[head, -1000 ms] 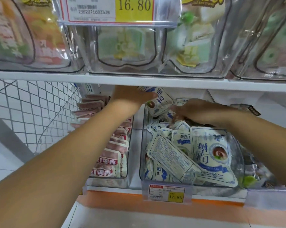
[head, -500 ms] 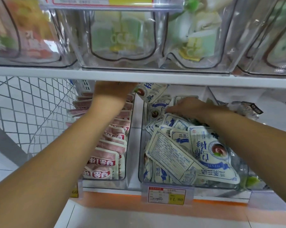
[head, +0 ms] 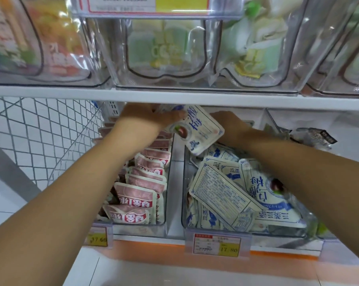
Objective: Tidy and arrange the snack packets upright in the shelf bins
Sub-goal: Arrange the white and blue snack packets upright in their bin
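On the shelf [head: 176, 182], the bin [head: 184, 193] holds a messy heap of packets [head: 221, 193]. The left hand [head: 145, 118] pinches one packet [head: 197, 129] up over the bin's back. The right hand [head: 230, 124] reaches behind it, fingers hidden. Next, I think, stand it up straight.

The white price tag [head: 216, 244] at lower centre reads 17.80 on its yellow patch. The yellow price tag [head: 98, 239] at lower left seems to read 37.60. The pink snack packets [head: 133, 216] bear 零食, and the raised white-and-blue snack packet [head: 197, 131] shows 梅.
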The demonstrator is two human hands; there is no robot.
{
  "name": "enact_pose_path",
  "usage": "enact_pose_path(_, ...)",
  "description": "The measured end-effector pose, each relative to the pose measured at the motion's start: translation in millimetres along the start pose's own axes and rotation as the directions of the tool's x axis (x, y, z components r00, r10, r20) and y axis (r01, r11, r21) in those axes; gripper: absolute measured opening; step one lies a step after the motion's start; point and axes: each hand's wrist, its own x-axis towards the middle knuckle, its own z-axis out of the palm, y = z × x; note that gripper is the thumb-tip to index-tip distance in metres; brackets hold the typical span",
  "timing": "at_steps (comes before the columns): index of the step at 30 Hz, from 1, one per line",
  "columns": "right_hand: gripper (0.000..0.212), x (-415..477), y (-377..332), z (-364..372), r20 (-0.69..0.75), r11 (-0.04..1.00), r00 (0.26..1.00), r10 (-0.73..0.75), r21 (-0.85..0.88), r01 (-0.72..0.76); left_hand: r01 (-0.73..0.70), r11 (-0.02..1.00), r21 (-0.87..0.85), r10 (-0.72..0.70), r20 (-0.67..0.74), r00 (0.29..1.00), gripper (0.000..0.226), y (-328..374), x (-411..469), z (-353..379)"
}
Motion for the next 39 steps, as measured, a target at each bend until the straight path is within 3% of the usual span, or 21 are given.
enact_pose_path(3, 0.026, -6, 12, -9, -0.009, 0.997, 0.997, 0.076, -0.013, -0.076, -0.031, 0.999, 0.037, 0.028, 0.098, 0.995, 0.015, -6, 2, 11)
enact_pose_path(5, 0.03, -19, 18, -11, 0.063, 0.989, 0.987, 0.149, -0.031, -0.147, -0.045, 0.997, 0.055, 0.037, 0.149, 0.988, 0.022, -2, 1, 19)
enact_pose_path(8, 0.043, -35, 26, -10, 0.148, 0.974, 0.971, 0.188, 0.097, -0.203, -0.042, 0.992, 0.121, 0.026, 0.133, 0.991, 0.03, -3, 6, 24)
enact_pose_path(10, 0.034, -38, 28, -16, 0.209, 0.987, 0.966, 0.152, 0.013, -0.159, -0.057, 0.987, 0.15, 0.04, 0.119, 0.992, 0.015, -3, 7, 26)
enact_pose_path(11, 0.027, -39, 28, -20, 0.257, 0.991, 0.957, 0.136, -0.052, -0.127, -0.072, 0.984, 0.165, 0.053, 0.115, 0.992, 0.019, 0, 7, 28)
enact_pose_path(13, 0.014, -45, 25, -28, 0.335, 0.99, 0.937, 0.1, -0.132, -0.058, -0.077, 0.984, 0.16, 0.054, 0.143, 0.988, 0.048, 3, 7, 32)
enact_pose_path(15, 0.027, -51, 23, -35, 0.365, 0.987, 0.929, 0.059, -0.161, 0.001, -0.095, 0.978, 0.184, 0.057, 0.202, 0.978, 0.057, 5, 10, 37)
enact_pose_path(21, 0.034, -71, 25, -36, 0.446, 0.986, 0.893, 0.053, -0.165, 0.025, -0.164, 0.907, 0.389, 0.053, 0.281, 0.958, 0.056, 12, 25, 49)
enact_pose_path(25, 0.03, -79, 24, -42, 0.483, 0.991, 0.875, 0.039, -0.128, 0.027, -0.268, 0.845, 0.464, 0.102, 0.351, 0.931, 0.038, 9, 34, 70)
enact_pose_path(27, 0.026, -80, 24, -42, 0.485, 0.995, 0.874, 0.039, -0.097, 0.009, -0.339, 0.762, 0.552, 0.059, 0.462, 0.885, 0.026, 5, 37, 82)
enact_pose_path(29, 0.025, -79, 24, -41, 0.485, 0.996, 0.873, 0.048, -0.087, -0.006, -0.349, 0.737, 0.579, 0.037, 0.481, 0.876, 0.04, 3, 37, 84)
enact_pose_path(31, 0.025, -77, 23, -41, 0.472, 0.995, 0.879, 0.064, -0.093, -0.022, -0.34, 0.772, 0.537, 0.096, 0.431, 0.897, 0.055, 5, 29, 75)
enact_pose_path(33, 0.023, -73, 23, -41, 0.453, 0.995, 0.888, 0.078, -0.086, -0.043, -0.391, 0.78, 0.489, 0.22, 0.371, 0.902, 0.048, 10, 8, 63)
enact_pose_path(35, 0.02, -67, 27, -41, 0.452, 0.994, 0.886, 0.103, -0.02, -0.105, -0.469, 0.753, 0.461, 0.249, 0.461, 0.852, 0.044, 11, -20, 55)
enact_pose_path(37, 0.018, -59, 31, -38, 0.421, 0.98, 0.897, 0.137, 0.073, -0.183, -0.549, 0.651, 0.523, 0.155, 0.617, 0.771, 0.053, 7, -41, 52)
enact_pose_path(39, 0.02, -46, 35, -35, 0.295, 0.932, 0.927, 0.231, 0.207, -0.298, -0.598, 0.544, 0.588, 0.093, 0.667, 0.74, 0.06, 0, -46, 51)
